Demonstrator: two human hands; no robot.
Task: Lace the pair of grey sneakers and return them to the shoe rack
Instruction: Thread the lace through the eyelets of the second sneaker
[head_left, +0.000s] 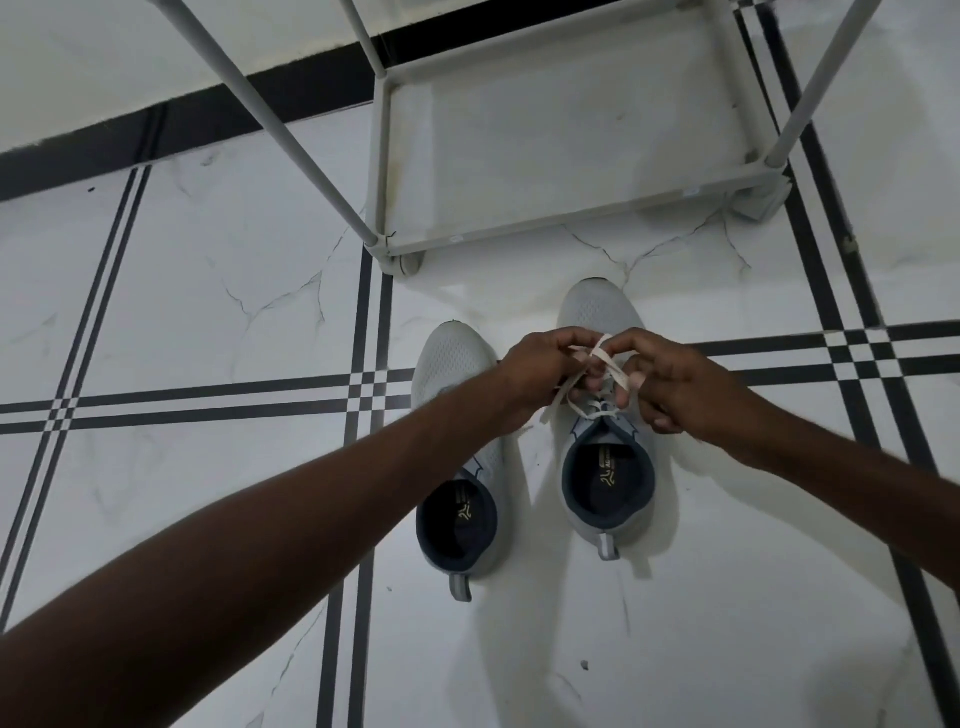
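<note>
Two grey sneakers with dark blue linings stand side by side on the tiled floor, toes pointing away from me. The left sneaker (451, 364) is partly covered by my left forearm. Over the right sneaker (602, 306), both hands meet above the tongue. My left hand (535, 374) pinches one end of the white lace (605, 358), and my right hand (675, 384) pinches the other end. The lace strands cross between my fingers just above the eyelets. The white shoe rack (571, 218) stands just beyond the shoes, its bottom shelf bare.
White marble-look floor tiles with black stripe bands surround the shoes. The rack's slanted poles (270, 119) rise at the upper left and upper right. A black skirting strip (182, 124) runs along the wall at the back left.
</note>
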